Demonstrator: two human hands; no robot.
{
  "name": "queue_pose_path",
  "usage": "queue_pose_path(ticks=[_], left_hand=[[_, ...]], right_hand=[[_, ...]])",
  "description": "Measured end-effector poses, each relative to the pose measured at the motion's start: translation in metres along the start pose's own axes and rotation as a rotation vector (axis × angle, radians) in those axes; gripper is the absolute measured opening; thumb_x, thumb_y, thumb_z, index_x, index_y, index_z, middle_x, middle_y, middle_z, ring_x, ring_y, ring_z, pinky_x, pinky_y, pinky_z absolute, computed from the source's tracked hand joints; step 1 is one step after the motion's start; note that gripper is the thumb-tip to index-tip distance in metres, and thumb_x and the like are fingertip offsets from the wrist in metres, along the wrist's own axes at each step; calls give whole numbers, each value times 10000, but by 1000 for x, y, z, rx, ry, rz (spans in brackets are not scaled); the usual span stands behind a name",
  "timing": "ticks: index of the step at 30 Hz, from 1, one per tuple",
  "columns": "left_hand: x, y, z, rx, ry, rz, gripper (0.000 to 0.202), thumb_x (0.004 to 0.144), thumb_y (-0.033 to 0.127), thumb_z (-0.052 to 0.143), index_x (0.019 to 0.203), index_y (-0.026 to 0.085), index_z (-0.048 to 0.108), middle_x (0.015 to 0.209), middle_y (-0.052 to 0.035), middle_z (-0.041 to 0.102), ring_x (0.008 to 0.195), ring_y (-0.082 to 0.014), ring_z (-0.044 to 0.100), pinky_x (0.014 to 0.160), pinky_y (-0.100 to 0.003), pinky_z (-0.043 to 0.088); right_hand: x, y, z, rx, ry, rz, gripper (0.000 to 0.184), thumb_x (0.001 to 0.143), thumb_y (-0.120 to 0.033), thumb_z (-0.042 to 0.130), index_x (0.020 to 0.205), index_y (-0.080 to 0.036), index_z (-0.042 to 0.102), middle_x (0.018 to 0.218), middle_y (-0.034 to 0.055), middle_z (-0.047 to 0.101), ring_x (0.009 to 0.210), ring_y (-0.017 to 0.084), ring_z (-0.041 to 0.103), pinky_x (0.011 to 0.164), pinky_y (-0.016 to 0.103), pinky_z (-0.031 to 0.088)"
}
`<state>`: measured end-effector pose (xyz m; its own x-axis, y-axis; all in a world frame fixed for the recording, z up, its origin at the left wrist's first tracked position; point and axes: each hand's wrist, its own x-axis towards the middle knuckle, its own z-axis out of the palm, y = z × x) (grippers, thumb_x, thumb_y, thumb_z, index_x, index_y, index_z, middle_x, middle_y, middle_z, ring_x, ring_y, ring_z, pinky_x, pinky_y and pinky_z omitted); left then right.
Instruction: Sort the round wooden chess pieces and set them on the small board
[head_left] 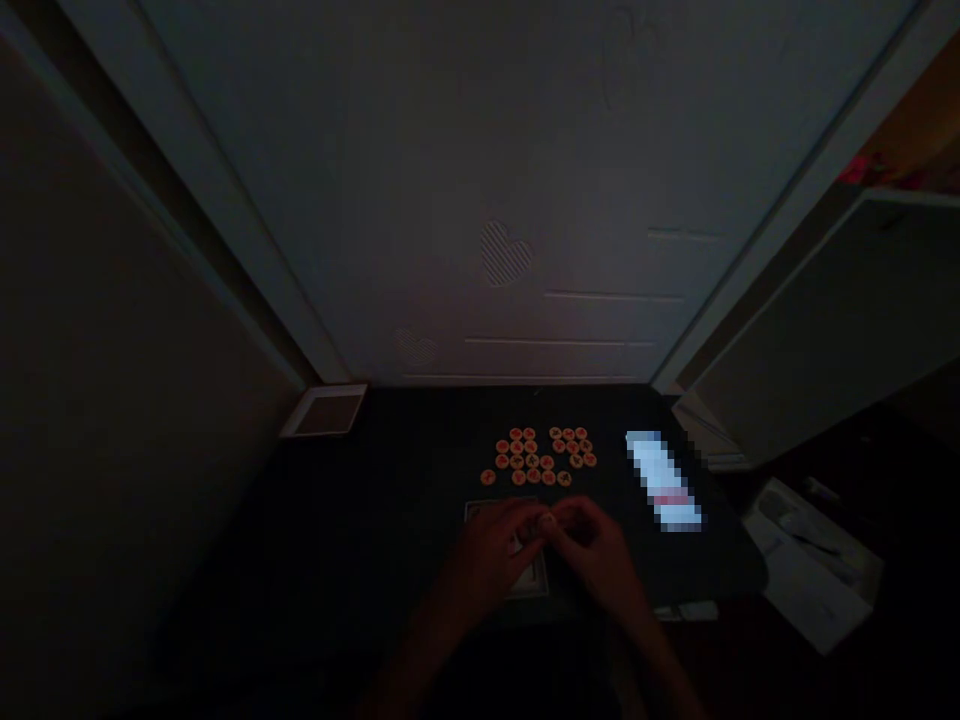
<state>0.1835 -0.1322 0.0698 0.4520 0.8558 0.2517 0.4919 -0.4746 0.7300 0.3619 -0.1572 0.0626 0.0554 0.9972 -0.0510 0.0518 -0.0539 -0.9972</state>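
My left hand (491, 545) and my right hand (596, 550) meet at the fingertips over the near part of a dark table. Both are closed in a pinch. A small pale spot shows between the fingertips, too dim and too covered to name. Under my left hand lies a flat rectangular card or box (536, 588) with a light border, largely hidden. Just beyond the hands, several round game pieces (532, 461) with red or dark marks, like Chinese chess pieces, lie flat in two loose groups. One piece (487, 477) sits a little apart at the left.
A glowing, blurred-out screen (664, 480) lies to the right on the dark tabletop (360, 520). At the back left corner is a shallow tray or box (325, 411). A pale panel with hearts (504, 253) rises behind. An open white box (817, 560) stands lower right.
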Motion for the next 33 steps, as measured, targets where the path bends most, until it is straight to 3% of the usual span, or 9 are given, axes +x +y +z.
queue_pose_path(ticks=[7,15,20,26,33], left_hand=[[-6,-2,0,-19,41,15,268,912,287,698,1179,282,668,1113,-5,734,947,-176,699,927,-325,549],[-6,-2,-9,-110,42,-60,248,877,253,722,1123,276,701,1034,10,751,797,-141,700,810,-279,575],[-7,-8,-11,-140,43,-77,253,870,292,737,1123,286,723,1072,1,769,877,-166,721,863,-311,582],[-6,-14,-15,-194,-29,-32,260,917,332,684,1172,310,733,1211,-15,747,1099,-210,705,997,-364,558],[-6,-10,-15,-197,-31,-24,269,944,311,656,1205,330,717,1214,7,747,1098,-189,709,998,-338,558]], right_hand=[[-2,-2,-1,-69,35,28,342,798,-528,766,825,-197,685,786,38,733,752,206,682,712,305,521],[-4,-5,-1,-54,-39,13,352,836,-549,721,897,-202,721,849,42,758,797,205,701,733,297,530],[-5,-4,2,-26,-43,0,342,827,-539,734,919,-210,723,881,43,765,831,215,708,761,312,544],[-3,2,2,-12,-28,18,379,801,-572,743,934,-217,731,888,51,772,839,234,716,756,336,561],[-6,-4,3,22,-45,-32,307,854,-505,717,976,-224,731,1018,73,763,957,245,711,861,361,561]])
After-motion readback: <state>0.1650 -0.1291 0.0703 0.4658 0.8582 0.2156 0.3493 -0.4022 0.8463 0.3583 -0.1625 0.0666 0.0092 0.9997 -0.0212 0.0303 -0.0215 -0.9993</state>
